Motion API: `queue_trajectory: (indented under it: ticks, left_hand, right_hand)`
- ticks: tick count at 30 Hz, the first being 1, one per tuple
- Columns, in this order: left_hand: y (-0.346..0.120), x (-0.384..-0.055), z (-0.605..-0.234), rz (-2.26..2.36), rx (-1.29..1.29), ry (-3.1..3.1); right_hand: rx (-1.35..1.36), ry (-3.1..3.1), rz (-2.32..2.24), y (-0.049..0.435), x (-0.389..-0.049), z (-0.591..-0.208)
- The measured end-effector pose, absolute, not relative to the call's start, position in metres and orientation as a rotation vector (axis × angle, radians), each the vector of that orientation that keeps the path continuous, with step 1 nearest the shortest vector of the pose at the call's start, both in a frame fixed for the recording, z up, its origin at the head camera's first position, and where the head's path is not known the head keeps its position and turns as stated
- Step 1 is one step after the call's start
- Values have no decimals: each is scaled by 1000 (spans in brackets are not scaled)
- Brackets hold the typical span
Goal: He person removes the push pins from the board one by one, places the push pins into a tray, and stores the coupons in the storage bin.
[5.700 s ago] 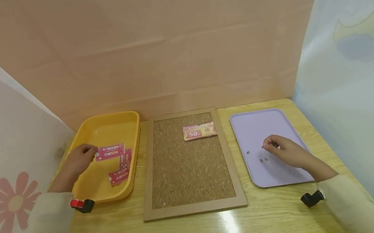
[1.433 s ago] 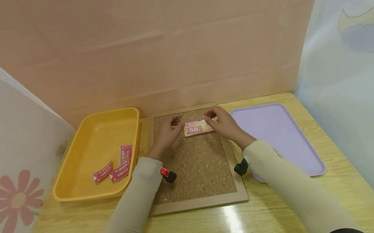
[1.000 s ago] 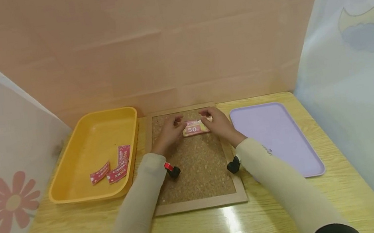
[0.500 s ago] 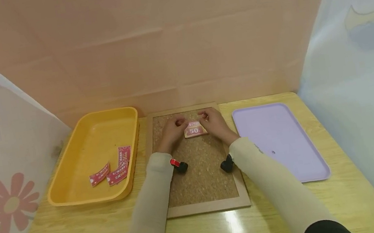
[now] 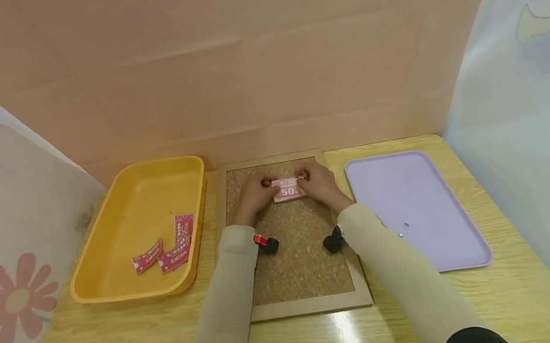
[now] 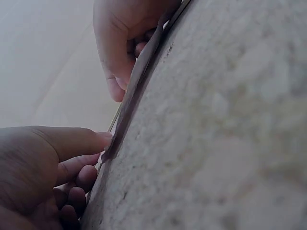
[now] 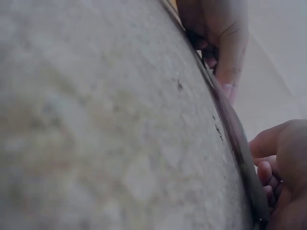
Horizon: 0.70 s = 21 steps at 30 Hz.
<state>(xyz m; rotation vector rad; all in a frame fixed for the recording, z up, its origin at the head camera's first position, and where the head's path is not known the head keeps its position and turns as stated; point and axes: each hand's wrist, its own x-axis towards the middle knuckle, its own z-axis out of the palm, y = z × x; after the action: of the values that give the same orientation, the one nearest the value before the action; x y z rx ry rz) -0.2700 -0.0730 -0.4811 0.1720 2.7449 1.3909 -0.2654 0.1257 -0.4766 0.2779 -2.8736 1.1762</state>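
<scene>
A pink and white coupon (image 5: 287,190) printed with "50" lies on the upper part of the framed corkboard (image 5: 298,257). My left hand (image 5: 255,194) pinches its left end, thumb on the edge and the other fingers curled. At the other end my right hand (image 5: 318,184) holds it between thumb and fingers, covering that part. In the left wrist view the coupon (image 6: 136,86) shows edge-on along the board, bowed slightly off the cork. The right wrist view shows the same coupon strip (image 7: 235,132) between both hands. Whether a small pin sits under the right fingers cannot be seen.
Left of the board stands a yellow basket (image 5: 127,217) with several pink coupons (image 5: 175,254) inside. A lilac tray (image 5: 434,201) lies to the right, bearing tiny metallic pieces (image 5: 406,225), partly behind the right sleeve. An orange-brown backdrop rises behind the table.
Seconds ago, my left hand was at the basket and my right at the tray. Both came to the coupon on the board, then moved slightly closer together, covering more of its right end.
</scene>
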Motion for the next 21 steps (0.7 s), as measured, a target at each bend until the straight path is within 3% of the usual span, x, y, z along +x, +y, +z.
queue_trajectory:
  ticks: [21]
  left_hand:
    - [-78, -261, -477, 1306, 214, 2812]
  right_hand:
    - [197, -2842, 1017, 121, -260, -482]
